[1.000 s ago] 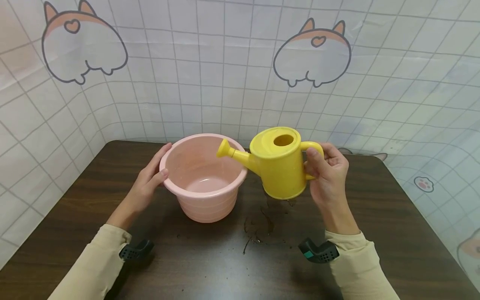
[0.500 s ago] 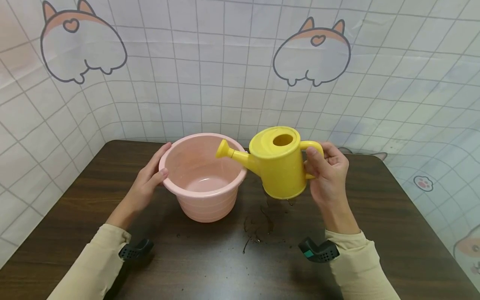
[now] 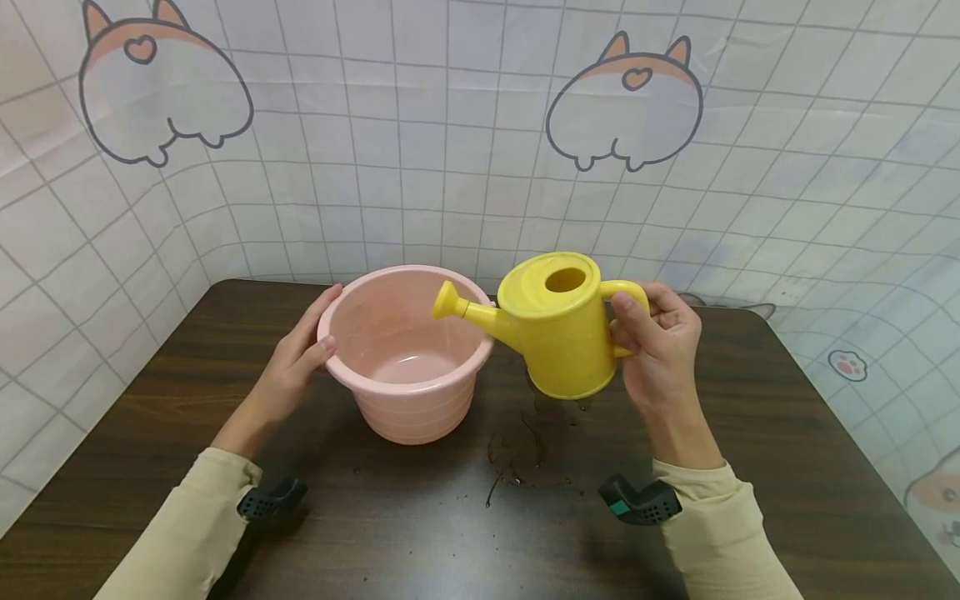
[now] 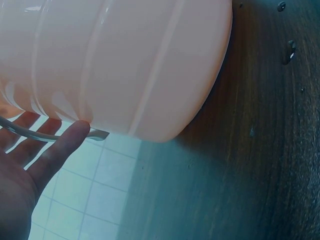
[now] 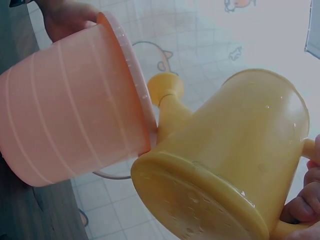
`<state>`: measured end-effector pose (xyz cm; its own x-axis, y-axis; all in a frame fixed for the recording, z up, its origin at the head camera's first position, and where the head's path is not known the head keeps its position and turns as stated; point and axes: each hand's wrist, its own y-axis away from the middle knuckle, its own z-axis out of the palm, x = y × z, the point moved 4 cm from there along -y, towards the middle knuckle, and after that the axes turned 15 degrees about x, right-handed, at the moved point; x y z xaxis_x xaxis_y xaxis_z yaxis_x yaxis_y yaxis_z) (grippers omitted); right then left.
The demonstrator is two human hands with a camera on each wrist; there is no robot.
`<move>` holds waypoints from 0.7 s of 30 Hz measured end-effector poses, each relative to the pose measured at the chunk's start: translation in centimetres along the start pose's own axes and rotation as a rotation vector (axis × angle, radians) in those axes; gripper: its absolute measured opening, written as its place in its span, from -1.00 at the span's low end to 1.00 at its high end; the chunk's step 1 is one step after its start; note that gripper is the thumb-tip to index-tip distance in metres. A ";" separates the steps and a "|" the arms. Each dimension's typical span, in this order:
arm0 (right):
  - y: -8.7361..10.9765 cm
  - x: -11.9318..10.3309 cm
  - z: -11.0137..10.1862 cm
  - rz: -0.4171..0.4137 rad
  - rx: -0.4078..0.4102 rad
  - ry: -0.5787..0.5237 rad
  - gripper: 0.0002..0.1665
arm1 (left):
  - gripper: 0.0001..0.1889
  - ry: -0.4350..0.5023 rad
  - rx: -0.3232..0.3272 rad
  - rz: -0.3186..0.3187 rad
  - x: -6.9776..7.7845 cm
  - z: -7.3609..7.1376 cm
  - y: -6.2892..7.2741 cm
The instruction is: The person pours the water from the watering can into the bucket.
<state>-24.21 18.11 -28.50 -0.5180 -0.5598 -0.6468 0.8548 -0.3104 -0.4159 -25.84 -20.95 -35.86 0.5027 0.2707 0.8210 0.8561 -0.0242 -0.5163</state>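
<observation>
A pink plastic bucket [image 3: 416, 412] stands on the dark wooden table, its opening facing up. My left hand [image 3: 294, 358] holds its left rim, thumb over the edge and fingers along the outside; in the left wrist view they lie by the bucket's pale carrying handle [image 4: 47, 137]. My right hand [image 3: 662, 354] grips the handle of a yellow watering can [image 3: 566, 354], raised off the table and nearly upright. The can's spout reaches over the bucket's right rim. Droplets cling to the can's underside [image 5: 195, 202] in the right wrist view. No water stream shows.
Water streaks and drops [image 3: 517, 458] wet the table [image 3: 420, 542] below the can. A white grid-patterned curtain [image 3: 465, 167] with cartoon animals hangs right behind the table and along both sides. A dark device [image 3: 641, 500] is strapped to each wrist.
Almost nothing differs. The right hand and watering can have shifted very slightly; the bucket and the left hand stay in place.
</observation>
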 end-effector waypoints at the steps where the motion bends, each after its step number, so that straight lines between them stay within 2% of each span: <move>1: 0.0 0.0 0.0 0.000 0.001 -0.001 -0.85 | -0.39 -0.002 -0.001 -0.001 0.0 0.0 0.0; 6: 0.0 -0.1 0.0 -0.003 -0.003 0.002 -0.83 | -0.38 0.000 -0.001 -0.006 0.1 0.0 0.1; 13: -0.1 0.1 -0.1 0.001 -0.001 -0.009 -0.89 | -0.38 0.015 -0.008 -0.024 -0.1 0.0 0.0; 21: -0.2 0.3 -0.4 0.001 0.013 -0.009 -0.91 | -0.38 0.014 -0.007 -0.016 0.0 0.0 0.0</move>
<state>-24.50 18.28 -28.85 -0.5166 -0.5671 -0.6415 0.8559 -0.3199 -0.4064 -25.89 -20.98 -35.87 0.4906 0.2579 0.8323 0.8647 -0.0263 -0.5015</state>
